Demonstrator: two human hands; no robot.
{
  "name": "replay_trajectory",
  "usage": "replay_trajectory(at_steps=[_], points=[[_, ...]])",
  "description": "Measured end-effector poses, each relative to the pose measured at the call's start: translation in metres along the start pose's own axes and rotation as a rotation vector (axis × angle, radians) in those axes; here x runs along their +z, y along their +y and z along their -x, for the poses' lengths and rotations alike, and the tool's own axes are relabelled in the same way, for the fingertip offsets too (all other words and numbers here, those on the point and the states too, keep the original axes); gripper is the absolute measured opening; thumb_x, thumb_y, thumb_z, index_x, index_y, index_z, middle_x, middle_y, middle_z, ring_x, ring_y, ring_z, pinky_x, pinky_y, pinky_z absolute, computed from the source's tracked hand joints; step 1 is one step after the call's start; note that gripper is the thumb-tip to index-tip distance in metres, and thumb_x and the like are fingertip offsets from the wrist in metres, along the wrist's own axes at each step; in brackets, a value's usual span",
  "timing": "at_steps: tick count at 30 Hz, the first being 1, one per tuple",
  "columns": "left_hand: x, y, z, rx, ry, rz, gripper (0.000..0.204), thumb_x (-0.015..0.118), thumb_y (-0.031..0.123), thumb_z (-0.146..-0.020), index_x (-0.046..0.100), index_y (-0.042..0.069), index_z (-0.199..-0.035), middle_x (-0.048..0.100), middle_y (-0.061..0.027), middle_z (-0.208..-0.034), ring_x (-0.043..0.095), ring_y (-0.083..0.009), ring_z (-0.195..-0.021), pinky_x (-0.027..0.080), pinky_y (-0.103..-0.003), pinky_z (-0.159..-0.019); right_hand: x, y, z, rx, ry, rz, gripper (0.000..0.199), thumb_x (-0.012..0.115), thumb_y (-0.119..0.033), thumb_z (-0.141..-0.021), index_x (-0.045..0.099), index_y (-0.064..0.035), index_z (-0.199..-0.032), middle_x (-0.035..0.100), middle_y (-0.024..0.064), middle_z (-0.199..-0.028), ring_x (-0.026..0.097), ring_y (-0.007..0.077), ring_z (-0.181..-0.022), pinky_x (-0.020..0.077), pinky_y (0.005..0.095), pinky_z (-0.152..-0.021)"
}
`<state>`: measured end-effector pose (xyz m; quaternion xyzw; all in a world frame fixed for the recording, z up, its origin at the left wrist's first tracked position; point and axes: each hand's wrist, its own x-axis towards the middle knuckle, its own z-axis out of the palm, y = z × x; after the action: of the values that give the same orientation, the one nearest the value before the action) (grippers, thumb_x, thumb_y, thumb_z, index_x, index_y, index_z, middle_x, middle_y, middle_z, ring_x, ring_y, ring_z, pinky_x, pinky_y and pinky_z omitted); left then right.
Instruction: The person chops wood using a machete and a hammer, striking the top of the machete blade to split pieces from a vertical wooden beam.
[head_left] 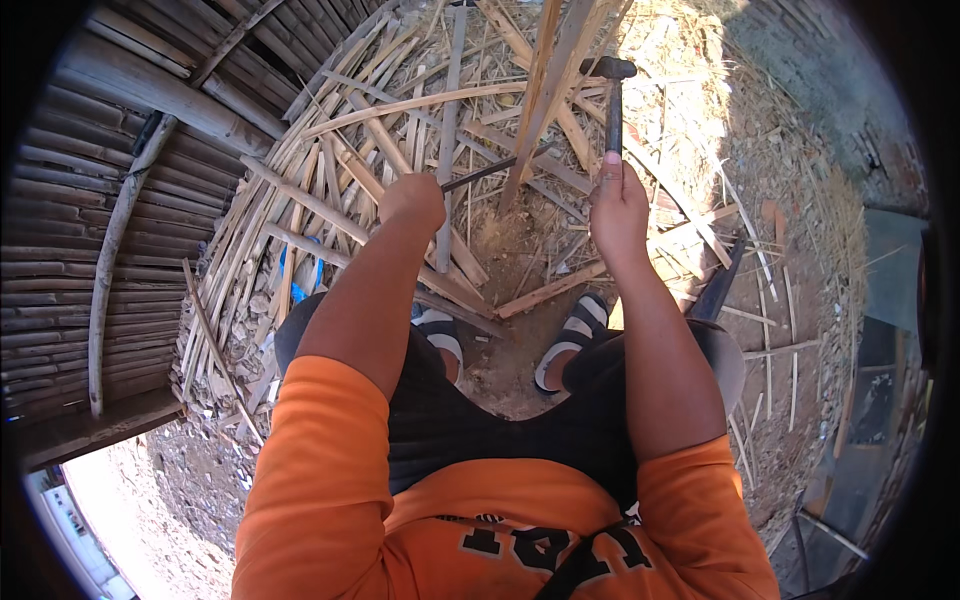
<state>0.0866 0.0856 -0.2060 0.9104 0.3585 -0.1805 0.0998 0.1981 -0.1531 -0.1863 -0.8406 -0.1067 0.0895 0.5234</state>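
Observation:
My left hand (412,203) is closed around the hidden grip of a narrow, dark-bladed knife (473,180). Its blade points right, toward an upright split length of wood or bamboo (545,95) that leans up past the top edge. The blade's end shows just right of this piece; whether it is wedged in or passes behind, I cannot tell. My right hand (618,212) grips a hammer (614,112) by its dark handle, thumb along the shaft. The hammer's head is up, just right of the upright piece and apart from the blade.
Split strips (330,180) lie heaped across the ground ahead and to the left. My sandalled feet (575,335) stand either side of the bare dirt. A slatted bamboo wall (80,270) rises at left. A dark board-like piece (718,285) lies by my right knee.

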Motion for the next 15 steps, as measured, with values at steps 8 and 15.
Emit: replay_trajectory(at_steps=[8, 15], points=[[0.005, 0.005, -0.004, 0.031, 0.008, -0.011, 0.027, 0.059, 0.011, -0.09, 0.073, 0.006, -0.111, 0.073, -0.0184, -0.114, 0.07, -0.0348, -0.108, 0.058, -0.045, -0.089, 0.013, 0.045, 0.003, 0.055, -0.133, 0.319, 0.055, 0.044, -0.045, -0.108, 0.061, 0.0037, -0.091, 0.06, 0.0169, -0.072, 0.056, 0.0278, -0.066, 0.0466, 0.0423, -0.068], [0.0, 0.001, 0.003, -0.001, -0.03, -0.003, 0.025, 0.06, 0.011, -0.089, 0.074, 0.005, -0.11, 0.073, -0.018, -0.115, 0.07, -0.0347, -0.109, 0.058, -0.045, -0.09, 0.006, 0.003, 0.008, -0.024, -0.001, 0.066, 0.052, 0.042, -0.044, -0.108, 0.059, 0.0029, -0.094, 0.062, 0.019, -0.074, 0.06, 0.0327, -0.07, 0.0482, 0.0437, -0.071]])
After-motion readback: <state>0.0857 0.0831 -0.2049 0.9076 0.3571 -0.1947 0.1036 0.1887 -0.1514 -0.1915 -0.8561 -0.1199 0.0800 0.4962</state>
